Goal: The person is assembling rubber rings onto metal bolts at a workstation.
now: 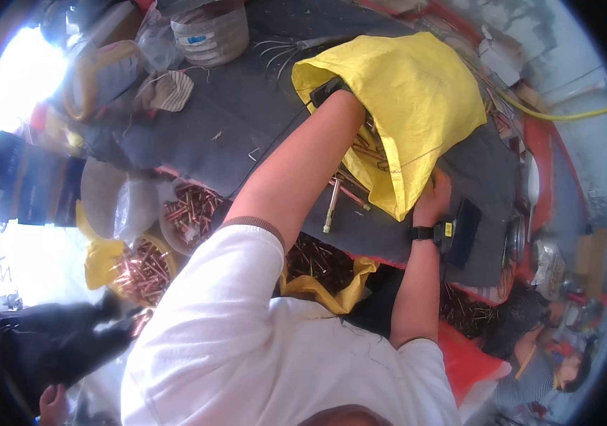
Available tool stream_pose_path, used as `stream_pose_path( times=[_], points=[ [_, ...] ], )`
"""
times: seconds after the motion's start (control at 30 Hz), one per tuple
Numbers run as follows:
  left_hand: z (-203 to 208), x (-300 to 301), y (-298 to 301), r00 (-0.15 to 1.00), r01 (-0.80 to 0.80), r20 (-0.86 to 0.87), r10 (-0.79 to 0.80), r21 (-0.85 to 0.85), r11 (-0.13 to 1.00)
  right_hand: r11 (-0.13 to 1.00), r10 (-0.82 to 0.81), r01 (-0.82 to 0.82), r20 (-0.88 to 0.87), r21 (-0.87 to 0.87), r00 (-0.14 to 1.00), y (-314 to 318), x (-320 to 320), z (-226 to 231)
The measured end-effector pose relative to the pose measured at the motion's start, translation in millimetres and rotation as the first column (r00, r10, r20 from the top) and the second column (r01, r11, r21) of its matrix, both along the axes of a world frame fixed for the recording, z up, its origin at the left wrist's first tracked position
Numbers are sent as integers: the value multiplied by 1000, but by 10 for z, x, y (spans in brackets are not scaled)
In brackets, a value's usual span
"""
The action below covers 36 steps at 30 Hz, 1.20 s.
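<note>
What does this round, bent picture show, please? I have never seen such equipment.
There is no machine working: these are someone's own bare hands. The one picture comes from a wide camera worn on the head, looking down, so straight edges bend. On the dark surface are a yellow sack and metal rods; a bucket stands farther off. The left hand is hidden inside the sack, so what it holds cannot be told. The right hand is against the sack's side; its grip is unclear.
</note>
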State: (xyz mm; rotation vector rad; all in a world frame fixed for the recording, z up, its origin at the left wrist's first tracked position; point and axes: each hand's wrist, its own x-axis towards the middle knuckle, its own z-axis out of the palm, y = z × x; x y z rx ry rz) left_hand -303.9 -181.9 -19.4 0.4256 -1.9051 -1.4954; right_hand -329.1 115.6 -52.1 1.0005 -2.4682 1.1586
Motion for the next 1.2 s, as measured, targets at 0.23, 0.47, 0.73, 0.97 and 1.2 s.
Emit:
stream_pose_path(
  times=[0.23, 0.47, 0.73, 0.97, 1.2],
  points=[
    [-77, 837, -184, 961, -29, 129, 246, -835, 550, 883, 378, -10, 696, -470, 611, 82, 1132, 616],
    [359, 2883, 1004, 970, -133, 236, 55, 327, 936, 888, -9, -58, 143, 456, 990, -183, 922, 879],
    [241, 3891, 1613, 943, -270, 302, 141, 443, 855, 785, 591, -370, 418, -498, 691, -941, 1018, 2290],
    [403, 3869, 1713, 965, -172, 253, 68, 419, 892, 631, 760, -511, 336, -584, 556, -1389, 1408, 3088],
    [310, 3935, 1564, 971, -191, 220, 94, 478, 857, 512, 857, -595, 317, -620, 407, -1400, 2027, 3077]
  ],
)
